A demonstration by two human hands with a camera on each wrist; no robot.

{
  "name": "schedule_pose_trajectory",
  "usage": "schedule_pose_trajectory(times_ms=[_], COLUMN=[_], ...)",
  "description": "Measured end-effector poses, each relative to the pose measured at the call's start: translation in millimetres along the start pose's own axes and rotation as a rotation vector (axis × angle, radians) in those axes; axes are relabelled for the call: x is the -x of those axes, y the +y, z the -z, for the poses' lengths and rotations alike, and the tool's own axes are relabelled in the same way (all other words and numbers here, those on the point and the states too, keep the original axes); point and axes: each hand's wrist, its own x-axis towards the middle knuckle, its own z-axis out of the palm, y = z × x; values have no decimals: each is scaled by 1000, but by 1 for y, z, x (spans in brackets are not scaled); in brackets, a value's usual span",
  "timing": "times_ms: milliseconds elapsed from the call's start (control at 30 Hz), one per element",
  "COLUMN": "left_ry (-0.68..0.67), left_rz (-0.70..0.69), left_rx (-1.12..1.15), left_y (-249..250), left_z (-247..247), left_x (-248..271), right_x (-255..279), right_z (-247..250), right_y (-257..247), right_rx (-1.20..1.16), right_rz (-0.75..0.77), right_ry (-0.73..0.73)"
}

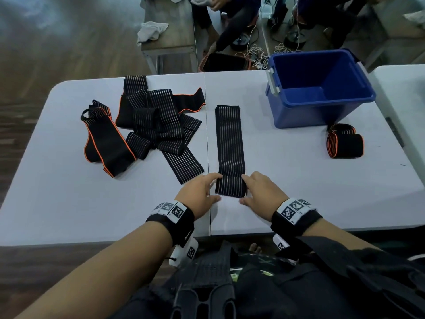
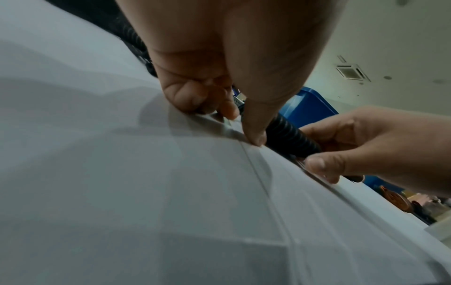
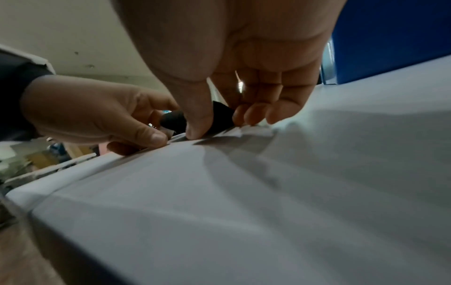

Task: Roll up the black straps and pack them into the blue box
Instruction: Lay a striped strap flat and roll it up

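Both hands had the near end of the striped strap (image 1: pixel 230 148), the left hand (image 1: pixel 199 192) pinching its left edge between thumb and fingers, the right hand (image 1: pixel 262 192) pinching the right edge the same way. From the left wrist view the thumb tip pressed down at the strap's (image 2: pixel 290 135) folded edge, and that end looked already turned over into a small roll. The right wrist view showed the right thumb and fingers curled around the dark roll (image 3: pixel 219 117) on the white table (image 1: pixel 299 180). The rest of that strap lay flat, stretched away from the hands toward the far edge of the table, just left of the blue box (image 1: pixel 319 88). The box stood open at the table's far right. A rolled strap with orange trim (image 1: pixel 345 141) sat just in front of the box, near its right corner. Well to the box's left lay a loose pile of straps (image 1: pixel 151 125), striped and orange-edged, tangled together.
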Motion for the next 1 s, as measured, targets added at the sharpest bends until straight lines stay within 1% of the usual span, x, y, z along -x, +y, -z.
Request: schedule_pose_trajectory(times_ms=[133,233,333,400,500,567,633,700,733,800,900,1000], left_ry=[27,-2,-13,-27,-62,-49,-5,69,96,119,145,128], left_rz=[62,106,140,165,181,196,224,244,229,151,43,-15], left_rx=[121,107,86,58,-50,-69,-22,89,128,104,-7,-91], left_y=[4,6,8,10,14,16,14,14,15,18,17,10], left_z=[3,3,1,1,1,1,1,3,5,8,6,3], left_x=[-4,-6,-8,-10,-12,-12,-11,-7,-5,-3,-6,-8], right_x=[-6,-9,-12,-13,-17,-21,-23,-23,-22,-20,-22,-21], right_z=[2,5,8,9,11,12,12,12,12,11,8,6], right_y=[2,1,0,-2,-3,-4,-5,-7,-8,-11,-10,-6], right_rx=[-162,-285,-354,-364,-370,-352,-309,-270,-288,-288,-152,-112], right_rz=[-45,-127,-171,-192,-230,-252,-267,-275,-268,-203,-115,-40], right_ry=[62,111,133,117,85,75,55,77,103,143,137,115])
